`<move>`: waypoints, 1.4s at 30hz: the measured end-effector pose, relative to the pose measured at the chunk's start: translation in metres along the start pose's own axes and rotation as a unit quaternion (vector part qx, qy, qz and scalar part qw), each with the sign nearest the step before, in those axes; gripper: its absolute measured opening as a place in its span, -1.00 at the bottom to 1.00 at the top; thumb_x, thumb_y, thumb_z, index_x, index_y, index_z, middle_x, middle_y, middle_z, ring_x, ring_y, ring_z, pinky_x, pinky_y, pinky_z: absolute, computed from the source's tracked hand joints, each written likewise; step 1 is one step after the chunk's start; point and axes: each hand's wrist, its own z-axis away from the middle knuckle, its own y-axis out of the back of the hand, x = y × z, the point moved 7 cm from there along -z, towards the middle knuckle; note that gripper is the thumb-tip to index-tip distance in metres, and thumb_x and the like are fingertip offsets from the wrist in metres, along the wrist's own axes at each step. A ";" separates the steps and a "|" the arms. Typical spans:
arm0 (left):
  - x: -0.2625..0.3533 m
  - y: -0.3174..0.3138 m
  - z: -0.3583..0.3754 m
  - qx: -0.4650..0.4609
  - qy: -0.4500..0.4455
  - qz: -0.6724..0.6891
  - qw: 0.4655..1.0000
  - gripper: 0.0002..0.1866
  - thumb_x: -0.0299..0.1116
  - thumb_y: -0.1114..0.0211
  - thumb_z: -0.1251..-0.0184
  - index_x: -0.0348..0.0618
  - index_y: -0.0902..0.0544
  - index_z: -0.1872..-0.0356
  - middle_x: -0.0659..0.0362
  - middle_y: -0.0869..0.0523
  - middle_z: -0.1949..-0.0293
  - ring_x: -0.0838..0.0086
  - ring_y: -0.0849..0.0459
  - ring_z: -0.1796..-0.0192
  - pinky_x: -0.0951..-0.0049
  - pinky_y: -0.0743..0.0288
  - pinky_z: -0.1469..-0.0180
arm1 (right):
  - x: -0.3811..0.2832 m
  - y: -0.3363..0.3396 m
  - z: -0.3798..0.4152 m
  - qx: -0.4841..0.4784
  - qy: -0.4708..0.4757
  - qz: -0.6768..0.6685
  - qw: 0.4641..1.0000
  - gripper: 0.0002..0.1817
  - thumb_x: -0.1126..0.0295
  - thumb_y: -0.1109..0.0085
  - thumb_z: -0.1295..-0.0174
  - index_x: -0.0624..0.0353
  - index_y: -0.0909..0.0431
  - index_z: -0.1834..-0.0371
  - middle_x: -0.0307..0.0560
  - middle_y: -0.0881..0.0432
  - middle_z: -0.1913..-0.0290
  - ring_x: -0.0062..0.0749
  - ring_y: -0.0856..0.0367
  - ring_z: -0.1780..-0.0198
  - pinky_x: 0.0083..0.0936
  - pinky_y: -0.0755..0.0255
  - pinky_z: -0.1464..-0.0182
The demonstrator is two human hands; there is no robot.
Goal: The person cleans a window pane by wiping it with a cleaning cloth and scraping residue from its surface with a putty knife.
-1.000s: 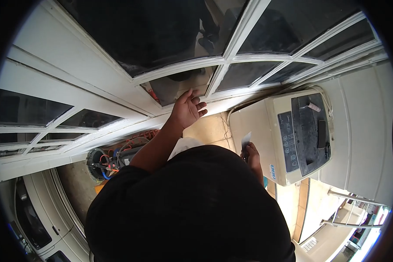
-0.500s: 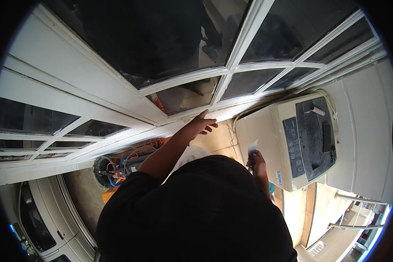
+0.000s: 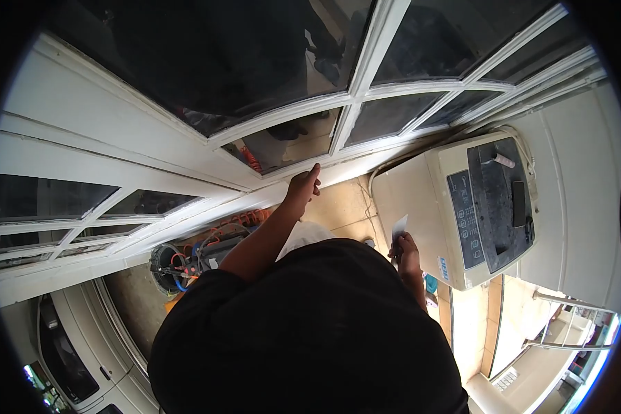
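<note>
My left hand (image 3: pixel 302 189) reaches forward to the white window frame (image 3: pixel 293 170). One finger is stretched out with its tip right at the lower rail, the others are loosely bent, and nothing is in the hand. Lower right, my right hand (image 3: pixel 407 252) is closed around a flat tool with a pale blade (image 3: pixel 399 225), whose pointed end sticks out past the fingers. Most of its dark lower part is hidden in the grip. Dark glass panes (image 3: pixel 286 143) in the frame reflect the surroundings.
A beige washing machine (image 3: pixel 421 200) stands to the right, with a small pale tube (image 3: pixel 504 160) and a dark flat object (image 3: pixel 518 203) on its lid. On the left are a black bucket (image 3: pixel 164 265) with cables and orange hose (image 3: pixel 245 219). A silver car (image 3: pixel 83 352) is parked behind.
My left hand has moved slightly left and up towards the frame, its spread fingers drawing in around one extended finger. My right hand keeps the pale-bladed tool in nearly the same place.
</note>
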 end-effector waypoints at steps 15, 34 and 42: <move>0.091 -0.018 -0.004 0.316 -0.329 -0.397 0.797 -0.41 0.24 0.04 -0.44 0.05 -0.75 0.48 0.03 -0.73 0.53 0.05 -0.73 0.43 0.02 -0.56 0.31 | 0.009 0.028 0.007 0.017 0.017 -0.019 1.000 -0.81 0.38 0.13 -0.41 0.22 -0.47 0.12 -0.24 -0.42 0.53 -0.52 -0.40 0.52 -0.54 -0.38 0.36; 0.093 -0.027 -0.006 0.344 -0.323 -0.395 0.788 -0.55 -0.02 0.03 -0.43 0.04 -0.74 0.49 0.03 -0.74 0.50 0.02 -0.73 0.39 0.07 -0.59 0.22 | 0.007 0.058 0.019 0.048 -0.012 -0.044 0.998 -0.83 0.35 0.10 -0.40 0.16 -0.48 0.15 -0.25 -0.43 0.53 -0.51 -0.41 0.51 -0.53 -0.36 0.38; 0.055 -0.048 0.026 0.058 -0.446 -0.322 0.833 -0.70 -0.27 -0.05 -0.39 0.01 -0.77 0.11 0.12 -0.76 0.36 0.16 -0.74 0.36 0.13 -0.61 0.23 | -0.036 0.031 -0.003 0.013 0.044 0.156 0.987 -0.70 0.17 0.02 -0.48 0.19 -0.54 0.15 -0.27 -0.48 0.48 -0.61 -0.43 0.47 -0.58 -0.36 0.40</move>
